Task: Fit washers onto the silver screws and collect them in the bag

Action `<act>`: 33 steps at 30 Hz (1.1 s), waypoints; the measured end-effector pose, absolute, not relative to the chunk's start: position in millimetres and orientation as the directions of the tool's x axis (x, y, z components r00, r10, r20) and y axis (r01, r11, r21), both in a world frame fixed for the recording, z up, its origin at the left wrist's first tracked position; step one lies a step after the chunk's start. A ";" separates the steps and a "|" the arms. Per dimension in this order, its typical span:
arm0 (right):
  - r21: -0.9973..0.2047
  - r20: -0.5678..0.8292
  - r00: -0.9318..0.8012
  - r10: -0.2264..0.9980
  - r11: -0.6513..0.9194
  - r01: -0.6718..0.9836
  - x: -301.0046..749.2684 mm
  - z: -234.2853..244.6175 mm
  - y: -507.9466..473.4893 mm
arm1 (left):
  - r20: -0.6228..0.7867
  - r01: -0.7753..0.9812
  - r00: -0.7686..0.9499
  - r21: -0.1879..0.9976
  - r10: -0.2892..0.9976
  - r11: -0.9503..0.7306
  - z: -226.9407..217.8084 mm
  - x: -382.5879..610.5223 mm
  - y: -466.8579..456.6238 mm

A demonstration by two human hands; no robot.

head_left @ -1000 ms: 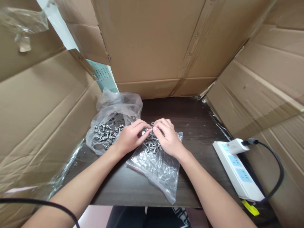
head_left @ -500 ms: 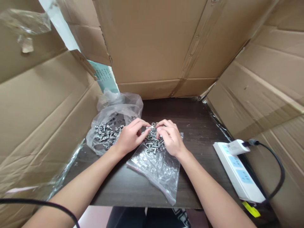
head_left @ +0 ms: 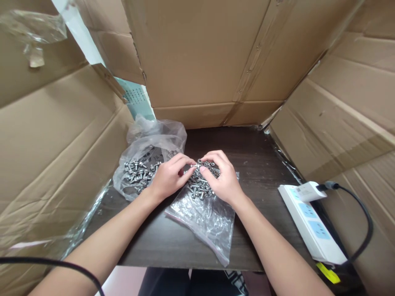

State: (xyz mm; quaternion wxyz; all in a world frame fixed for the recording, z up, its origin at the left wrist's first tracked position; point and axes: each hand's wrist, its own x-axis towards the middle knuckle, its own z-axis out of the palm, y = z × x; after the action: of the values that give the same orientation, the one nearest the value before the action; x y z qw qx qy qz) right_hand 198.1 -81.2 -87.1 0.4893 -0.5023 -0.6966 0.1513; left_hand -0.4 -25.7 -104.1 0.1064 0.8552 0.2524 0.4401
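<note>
Head view: at the far end of the flat bag (head_left: 212, 230), a small metal bolt (head_left: 194, 165), pinched narrowly between thumb and forefinger of the left hand (head_left: 168, 176). Close to the other end of the bolt, the right hand (head_left: 225, 179), thumb and forefinger slightly parted; too small to tell whether touching. On the far part of the flat bag, a heap of loose bolts (head_left: 200, 191); just past it, washers or nuts (head_left: 208, 163). Left of the flat bag, a rumpled plastic bag (head_left: 151, 141) with more bolts (head_left: 135, 170) inside. Probably light, stiff, not fragile, smooth enough to slip or roll; best taken by head or shank, fingertips only.
</note>
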 end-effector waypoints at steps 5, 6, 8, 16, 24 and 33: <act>-0.691 0.565 -0.088 0.820 0.529 0.494 202.3 -84.5 -82.5 | 0.684 0.358 0.496 0.400 0.535 -0.844 -104.9 0.3 -26.7; -0.685 0.583 -0.109 0.805 0.559 0.468 203.2 -83.5 -83.2 | 0.683 0.363 0.490 0.406 0.542 -0.839 -105.1 0.4 -26.4; -0.677 0.605 -0.113 0.788 0.584 0.448 203.8 -82.1 -84.3 | 0.685 0.364 0.475 0.419 0.552 -0.832 -105.5 0.3 -25.8; -0.674 0.550 -0.044 0.834 0.475 0.565 198.7 -90.0 -78.9 | 0.689 0.356 0.464 0.430 0.557 -0.829 -105.4 0.7 -26.2; -0.688 0.477 -0.045 0.878 0.405 0.602 199.9 -91.5 -78.1 | 0.693 0.340 0.480 0.419 0.538 -0.842 -105.2 1.1 -26.5; -0.727 0.418 -0.108 0.902 0.403 0.556 196.9 -89.5 -79.0 | 0.682 0.313 0.510 0.421 0.525 -0.851 -102.5 1.4 -28.5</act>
State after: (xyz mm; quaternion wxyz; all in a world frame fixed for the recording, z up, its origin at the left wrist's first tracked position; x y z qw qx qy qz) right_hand 196.9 -79.0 -89.5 0.4331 -0.5083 -0.7171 0.1997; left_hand 1.4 -28.5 -102.5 0.1228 0.8601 0.2436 0.4312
